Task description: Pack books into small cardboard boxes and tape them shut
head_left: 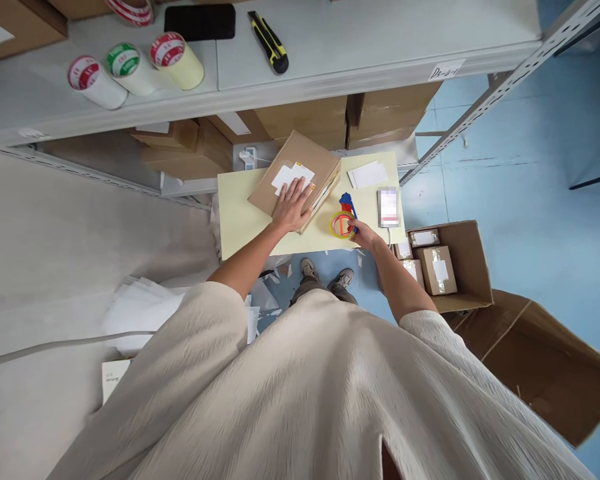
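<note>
A brown cardboard box (307,148) sits turned at an angle on the pale yellow table (237,217). White paper labels (301,172) lie on its top face. My left hand (290,205) rests flat on the box and the edge of the labels, fingers stretched out. To the right of the box, my right hand (364,235) is closed around a blue and red tape dispenser (347,202) with a yellow-rimmed roll. The dispenser is apart from the box, over the table. White paper slips (369,175) and a lit device (389,207) lie near the right hand.
Above the table runs a grey shelf (360,40) bearing tape rolls (180,61), a black phone (200,22) and a utility knife (270,43). Boxes (300,117) fill the lower shelf. At right stand an open carton (463,260) holding small parcels (437,270) and another open carton (545,360).
</note>
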Demonstrator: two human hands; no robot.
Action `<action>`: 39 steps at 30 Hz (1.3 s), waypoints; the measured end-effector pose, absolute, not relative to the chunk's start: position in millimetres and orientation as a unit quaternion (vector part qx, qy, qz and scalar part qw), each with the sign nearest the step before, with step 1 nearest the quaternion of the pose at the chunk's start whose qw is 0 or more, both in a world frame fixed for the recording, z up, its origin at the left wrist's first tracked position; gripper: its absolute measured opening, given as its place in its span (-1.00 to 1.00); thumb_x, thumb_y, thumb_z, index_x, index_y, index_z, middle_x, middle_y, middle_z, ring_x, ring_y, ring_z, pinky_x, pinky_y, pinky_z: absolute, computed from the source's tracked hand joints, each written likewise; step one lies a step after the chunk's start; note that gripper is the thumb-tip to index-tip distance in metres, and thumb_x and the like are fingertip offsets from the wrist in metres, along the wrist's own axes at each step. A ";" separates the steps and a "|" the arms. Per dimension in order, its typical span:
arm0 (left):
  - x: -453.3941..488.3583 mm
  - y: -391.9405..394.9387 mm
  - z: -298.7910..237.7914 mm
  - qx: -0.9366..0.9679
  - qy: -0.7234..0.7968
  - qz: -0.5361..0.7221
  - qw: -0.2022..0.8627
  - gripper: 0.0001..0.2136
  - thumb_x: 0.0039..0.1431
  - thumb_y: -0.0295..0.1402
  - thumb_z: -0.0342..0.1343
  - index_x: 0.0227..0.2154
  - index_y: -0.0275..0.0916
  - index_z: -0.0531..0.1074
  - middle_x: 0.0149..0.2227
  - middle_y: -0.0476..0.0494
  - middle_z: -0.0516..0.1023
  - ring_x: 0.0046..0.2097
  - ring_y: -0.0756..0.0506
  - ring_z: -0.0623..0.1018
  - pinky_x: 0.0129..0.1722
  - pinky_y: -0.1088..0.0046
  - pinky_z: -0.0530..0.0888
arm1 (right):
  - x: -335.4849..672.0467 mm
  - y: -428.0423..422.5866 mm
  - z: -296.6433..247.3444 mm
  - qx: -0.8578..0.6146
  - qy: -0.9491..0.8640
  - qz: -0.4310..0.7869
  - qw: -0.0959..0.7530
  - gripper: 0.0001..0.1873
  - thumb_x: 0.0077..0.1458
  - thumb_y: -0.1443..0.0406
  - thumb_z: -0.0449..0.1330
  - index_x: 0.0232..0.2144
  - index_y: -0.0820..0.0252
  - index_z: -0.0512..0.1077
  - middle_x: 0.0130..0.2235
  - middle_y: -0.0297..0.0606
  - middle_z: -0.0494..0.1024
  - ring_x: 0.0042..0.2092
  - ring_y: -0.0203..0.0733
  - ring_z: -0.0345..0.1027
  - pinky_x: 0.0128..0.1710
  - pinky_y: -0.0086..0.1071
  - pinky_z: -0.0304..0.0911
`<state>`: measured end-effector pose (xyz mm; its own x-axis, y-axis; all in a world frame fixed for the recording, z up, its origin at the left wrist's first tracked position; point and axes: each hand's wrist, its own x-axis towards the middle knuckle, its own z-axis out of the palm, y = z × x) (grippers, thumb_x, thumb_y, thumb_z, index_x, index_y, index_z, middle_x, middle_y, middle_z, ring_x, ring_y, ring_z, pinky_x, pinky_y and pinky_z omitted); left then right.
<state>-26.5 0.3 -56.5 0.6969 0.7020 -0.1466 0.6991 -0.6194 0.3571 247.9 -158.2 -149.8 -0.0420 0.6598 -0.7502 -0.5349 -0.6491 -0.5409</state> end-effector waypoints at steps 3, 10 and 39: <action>-19.0 -7.0 -49.8 0.881 0.424 -0.001 0.209 -0.07 0.48 -0.03 0.07 0.80 -0.14 -0.04 0.82 -0.17 -0.16 0.82 -0.34 -0.22 0.77 -0.22 -0.29 | 243.1 -153.1 -147.0 -0.551 -0.053 0.724 0.412 -0.55 0.00 0.04 0.57 -0.17 0.03 0.50 -0.27 -0.35 0.72 -0.26 -0.22 0.54 -0.35 -0.44 0.33; -2.7 -14.4 -37.1 0.862 0.451 0.004 0.233 -0.07 0.50 0.00 0.07 0.80 -0.11 -0.10 0.82 -0.12 -0.17 0.81 -0.31 -0.30 0.77 -0.24 -0.32 | 228.0 -154.1 -135.1 -0.543 -0.064 0.726 0.417 -0.54 0.06 0.01 0.57 -0.12 0.02 0.53 -0.24 -0.34 0.73 -0.22 -0.18 0.58 -0.27 -0.41 0.42; -6.7 30.3 -39.0 0.919 0.299 -0.064 0.248 0.09 0.37 0.31 0.25 0.77 -0.11 0.06 0.82 -0.31 -0.22 0.81 -0.43 -0.22 0.74 -0.24 -0.40 | 220.3 -214.4 -123.3 -0.527 -0.057 0.741 0.411 -0.64 -0.06 0.16 0.62 -0.21 0.07 0.65 -0.20 -0.21 0.82 -0.16 -0.06 0.70 -0.23 -0.36 0.59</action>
<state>-6.7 30.3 -39.0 0.8131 0.5180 -0.2656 0.5813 -0.6979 0.4184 220.3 -214.4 -123.3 -0.1058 0.6703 -0.7345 -0.5498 -0.6549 -0.5185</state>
